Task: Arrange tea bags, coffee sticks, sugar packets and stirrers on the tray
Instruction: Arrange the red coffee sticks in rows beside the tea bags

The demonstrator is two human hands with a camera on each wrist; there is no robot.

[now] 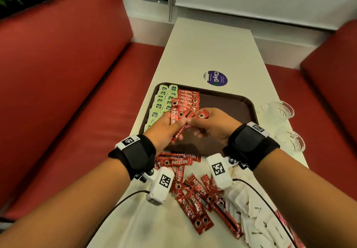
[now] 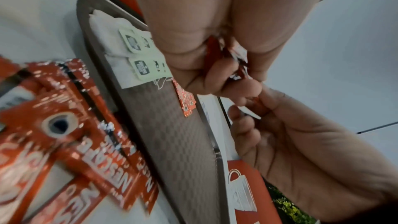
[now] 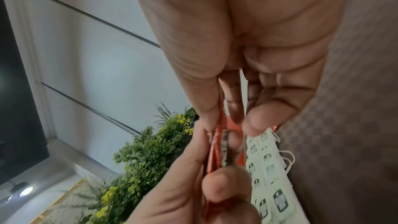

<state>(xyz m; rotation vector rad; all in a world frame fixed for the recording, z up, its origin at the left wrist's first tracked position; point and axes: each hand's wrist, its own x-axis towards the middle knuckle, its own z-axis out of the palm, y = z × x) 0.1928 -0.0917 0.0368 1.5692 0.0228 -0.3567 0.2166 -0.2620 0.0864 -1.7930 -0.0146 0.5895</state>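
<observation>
L hand (image 1: 166, 130) is gripping a bunch of coffee sticks (image 1: 178, 117) above the tray (image 1: 249, 102); R hand (image 1: 214, 126) is pinching 1 stick (image 1: 201, 114) from it, tea bags (image 1: 161, 102) lying alongside.

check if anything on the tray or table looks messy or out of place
On the tray the tea bags and coffee sticks lie in neat rows. The loose coffee sticks on the table are scattered at crossed angles, some overlapping the sugar packets. Nothing looks spilled or torn.

We're in a café booth: red padded benches (image 1: 63, 70) flank a narrow table (image 1: 210, 41), serving tray (image 1: 249, 102), glass cups (image 1: 278, 110).
</observation>
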